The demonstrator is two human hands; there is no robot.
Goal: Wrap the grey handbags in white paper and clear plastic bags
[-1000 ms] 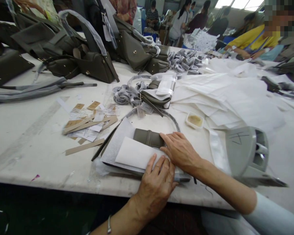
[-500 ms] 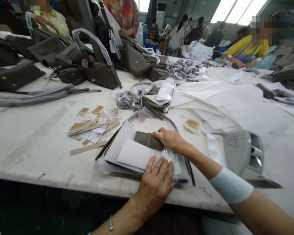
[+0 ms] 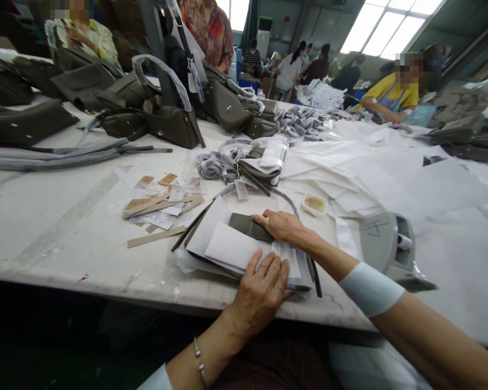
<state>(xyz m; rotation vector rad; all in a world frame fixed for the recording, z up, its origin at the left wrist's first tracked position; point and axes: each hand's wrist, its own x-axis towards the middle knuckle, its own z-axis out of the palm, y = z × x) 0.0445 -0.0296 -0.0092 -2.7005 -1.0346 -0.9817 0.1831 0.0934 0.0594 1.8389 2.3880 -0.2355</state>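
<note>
A dark olive bag (image 3: 194, 234) lies flat near the table's front edge, with white sheets over it. My left hand (image 3: 264, 281) rests on its front edge, fingers spread over a folded white sheet (image 3: 230, 246) and a piece of clear tape or film. My right hand (image 3: 280, 225) is closed on the right end of an olive leather flap (image 3: 244, 225) on top of the bag. The fingertips of that hand are partly hidden behind the flap. A wrapped handle (image 3: 287, 199) curves behind the bag.
A grey tape dispenser (image 3: 380, 244) stands at the right, near a small plastic tub (image 3: 314, 204). Paper tags and strips (image 3: 162, 208) lie at the left. Behind are a folded bag (image 3: 260, 169), white sheets (image 3: 350, 168) and piled bags (image 3: 174, 125). Several people work farther back.
The view has shifted a little, so the table's contents sit slightly differently in frame. Both hands stay on the bag in nearly the same places.
</note>
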